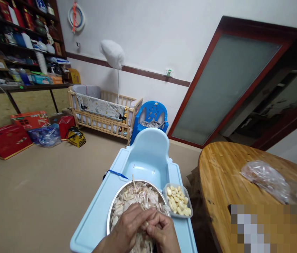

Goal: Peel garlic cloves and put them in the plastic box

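Both my hands meet low in the picture over a metal bowl (116, 202) heaped with garlic skins and cloves. My left hand (127, 226) and my right hand (162, 230) have their fingers pinched together on a garlic clove (146, 224) between them. Just right of the bowl sits a small clear plastic tub (187, 200) holding several peeled cloves. Bowl and tub rest on the tray (92, 219) of a light blue child's high chair.
A round wooden table (222, 175) stands at the right with a crumpled plastic bag (265, 179) on it. Farther off are a blue plastic chair (150, 114), a wooden cot (101, 114), red boxes (4, 140) on the floor and stocked shelves (19, 42).
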Action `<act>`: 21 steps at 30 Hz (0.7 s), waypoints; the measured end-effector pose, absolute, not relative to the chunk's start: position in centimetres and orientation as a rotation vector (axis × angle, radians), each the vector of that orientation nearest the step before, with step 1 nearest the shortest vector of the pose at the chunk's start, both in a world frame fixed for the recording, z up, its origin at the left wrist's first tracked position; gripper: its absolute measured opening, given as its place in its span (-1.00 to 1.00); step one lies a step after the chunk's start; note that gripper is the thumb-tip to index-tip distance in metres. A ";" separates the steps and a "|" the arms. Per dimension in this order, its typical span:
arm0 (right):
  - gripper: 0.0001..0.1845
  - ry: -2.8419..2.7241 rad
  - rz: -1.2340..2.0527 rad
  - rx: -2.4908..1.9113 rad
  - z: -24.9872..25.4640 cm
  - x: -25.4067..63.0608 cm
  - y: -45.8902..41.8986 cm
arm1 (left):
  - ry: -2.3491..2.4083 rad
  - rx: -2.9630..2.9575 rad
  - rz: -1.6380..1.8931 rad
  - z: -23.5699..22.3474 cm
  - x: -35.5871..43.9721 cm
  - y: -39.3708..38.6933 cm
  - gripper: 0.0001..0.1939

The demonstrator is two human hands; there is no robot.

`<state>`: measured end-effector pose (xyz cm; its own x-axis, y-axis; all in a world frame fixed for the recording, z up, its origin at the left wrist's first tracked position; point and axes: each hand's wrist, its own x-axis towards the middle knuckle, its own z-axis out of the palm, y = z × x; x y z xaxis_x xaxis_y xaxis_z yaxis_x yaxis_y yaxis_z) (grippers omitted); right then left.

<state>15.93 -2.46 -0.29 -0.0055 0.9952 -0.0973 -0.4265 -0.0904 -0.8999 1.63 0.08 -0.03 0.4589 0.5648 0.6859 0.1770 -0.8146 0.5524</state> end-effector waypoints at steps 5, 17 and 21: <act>-0.71 -0.795 1.494 -0.852 -0.5 16.0 -2.5 | 0.631 2.248 1.347 -0.5 2.0 0.1 -0.57; -0.73 -0.633 1.470 -0.808 -0.5 16.0 -2.3 | 0.751 2.330 1.270 -0.7 2.5 -0.4 -0.55; -0.73 -0.558 1.469 -0.809 -0.4 15.5 -2.2 | 0.772 2.352 1.221 -0.4 2.4 -0.4 -0.53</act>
